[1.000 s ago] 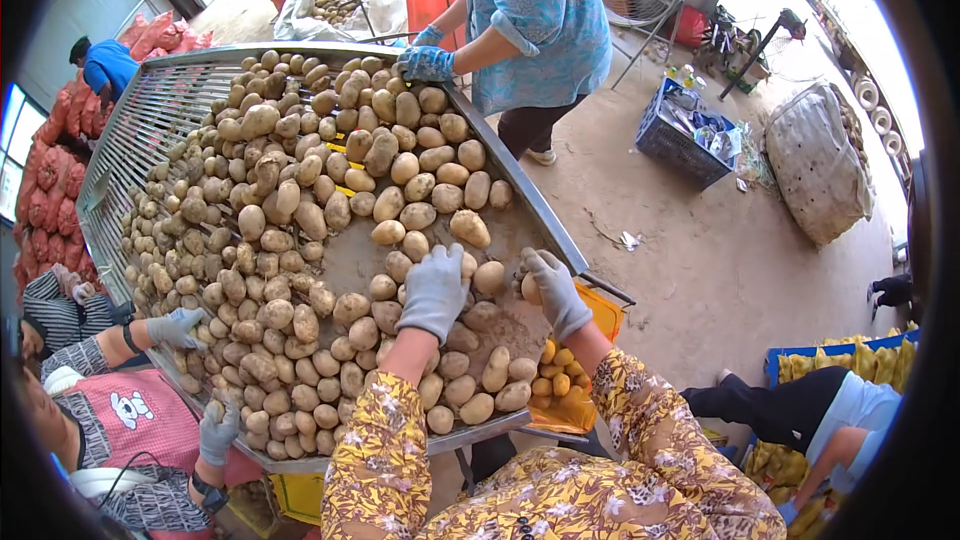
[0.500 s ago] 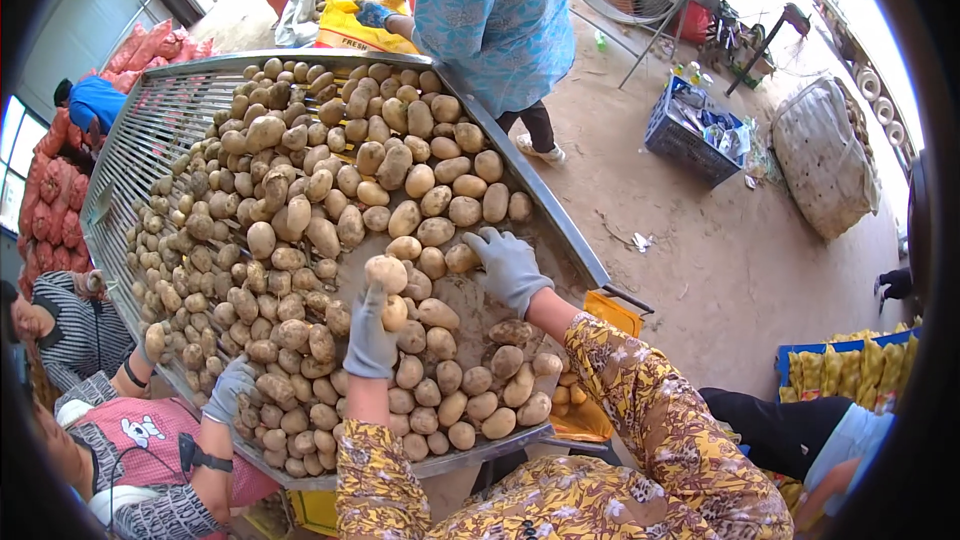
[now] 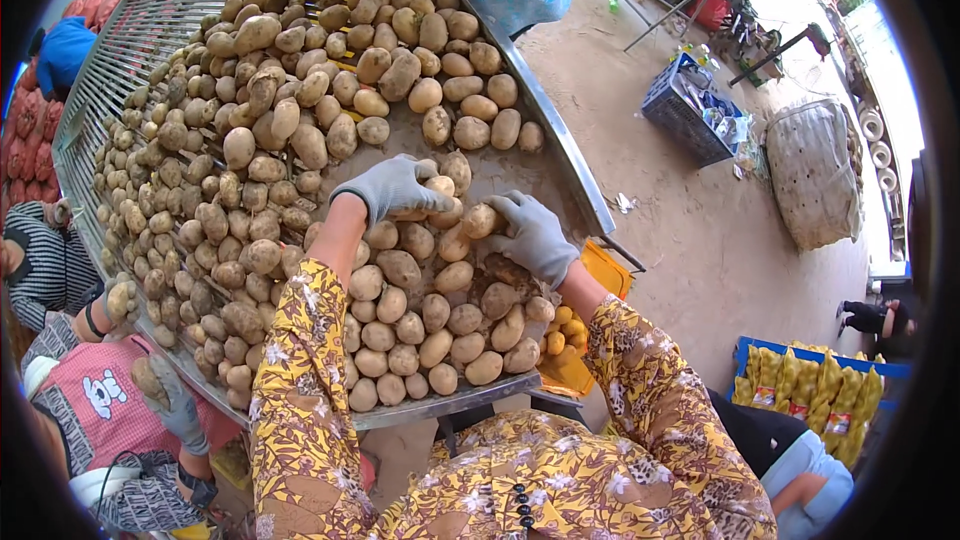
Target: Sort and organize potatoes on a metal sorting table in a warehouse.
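Many tan, soil-dusted potatoes (image 3: pixel 285 120) lie on a slatted metal sorting table (image 3: pixel 590 175). My left hand (image 3: pixel 390 190), in a grey glove, reaches palm down over the middle of the near pile, its fingers apart and against a few potatoes (image 3: pixel 441 186). Facing it from the right, my right hand (image 3: pixel 535 237), gloved alike, has its thumb and fingers round one end of a potato (image 3: pixel 480 221). Between and below the hands sits a cluster of potatoes (image 3: pixel 435 312) at the near edge. My left palm is hidden.
Left of me, a co-worker in a pink apron (image 3: pixel 100 395) holds a potato in a gloved hand (image 3: pixel 178 405). A yellow container (image 3: pixel 605 270) with small potatoes hangs by the right corner. Farther right are a blue crate (image 3: pixel 690 110), a white sack (image 3: pixel 815 175) and filled yellow net bags (image 3: pixel 800 380).
The view has tilted down and nearer. My left hand has lowered from holding up a pale potato and moved across to the right, closer to my right hand. The co-worker's gloved hand has left the table.
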Demonstrator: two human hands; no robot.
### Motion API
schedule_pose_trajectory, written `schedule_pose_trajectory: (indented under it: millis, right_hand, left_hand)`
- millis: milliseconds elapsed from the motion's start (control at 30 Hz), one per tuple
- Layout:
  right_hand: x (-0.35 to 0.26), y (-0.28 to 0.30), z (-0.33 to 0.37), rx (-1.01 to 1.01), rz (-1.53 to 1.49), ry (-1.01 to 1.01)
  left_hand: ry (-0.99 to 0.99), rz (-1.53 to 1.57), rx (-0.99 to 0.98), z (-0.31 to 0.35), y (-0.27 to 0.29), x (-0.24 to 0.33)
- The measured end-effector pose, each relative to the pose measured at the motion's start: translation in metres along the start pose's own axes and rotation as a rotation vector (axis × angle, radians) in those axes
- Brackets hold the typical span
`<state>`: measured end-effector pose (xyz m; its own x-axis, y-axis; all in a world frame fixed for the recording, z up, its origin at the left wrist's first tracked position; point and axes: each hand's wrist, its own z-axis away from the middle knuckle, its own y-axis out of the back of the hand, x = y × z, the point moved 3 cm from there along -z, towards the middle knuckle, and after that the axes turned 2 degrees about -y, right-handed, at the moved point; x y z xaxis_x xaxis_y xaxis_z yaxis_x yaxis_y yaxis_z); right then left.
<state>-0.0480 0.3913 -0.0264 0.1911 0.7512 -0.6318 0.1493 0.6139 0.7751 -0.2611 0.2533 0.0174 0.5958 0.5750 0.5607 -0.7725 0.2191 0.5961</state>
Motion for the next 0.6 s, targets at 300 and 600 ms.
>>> schedule_pose_trajectory:
  millis: [300,600]
  right_hand:
    - [0.039,0.008,0.064,0.072,-1.258,-0.366]
    - [-0.071,0.008,0.174,-0.634,-1.648,-0.407]
  left_hand:
    - [-0.200,1.024,0.554,0.078,-0.077,0.012]
    - [-0.267,1.922,0.768,0.205,-0.302,0.113]
